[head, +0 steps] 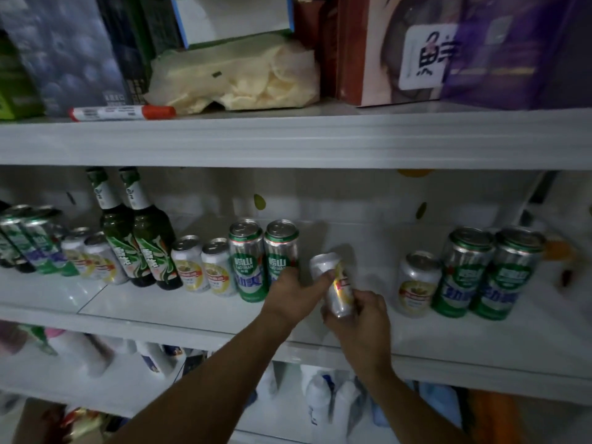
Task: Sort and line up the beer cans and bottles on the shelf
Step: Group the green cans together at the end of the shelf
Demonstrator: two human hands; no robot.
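We hold the small can (339,283) tilted, its top leaning left, just above the shelf (160,312). It hangs near the front edge, about midway along, in the gap between the tall green can (281,251) and the lone short can (418,283) towards the right end.

Our right hand (362,318) wraps its fingers round the can's lower end. Our left hand (293,293) lays its thumb against the upper wall. Its other fingers are hidden behind the hand, close to the tall green can, so we cannot tell whether they grip anything.

We judge the can to be thin metal with a smooth, slick skin. If it is sealed and full it is fairly weighty for its size and stiff, though a hard squeeze would dent it. The best hold is round the middle of the wall, fingers opposite thumb, not on the rim. We want the base flat before we let go.

The green bottles (137,232) further left are presumably glass, so heavier, breakable and top-heavy. We would take those by the body, not the neck.

The neighbouring cans stand close together, and a knock could tip them.
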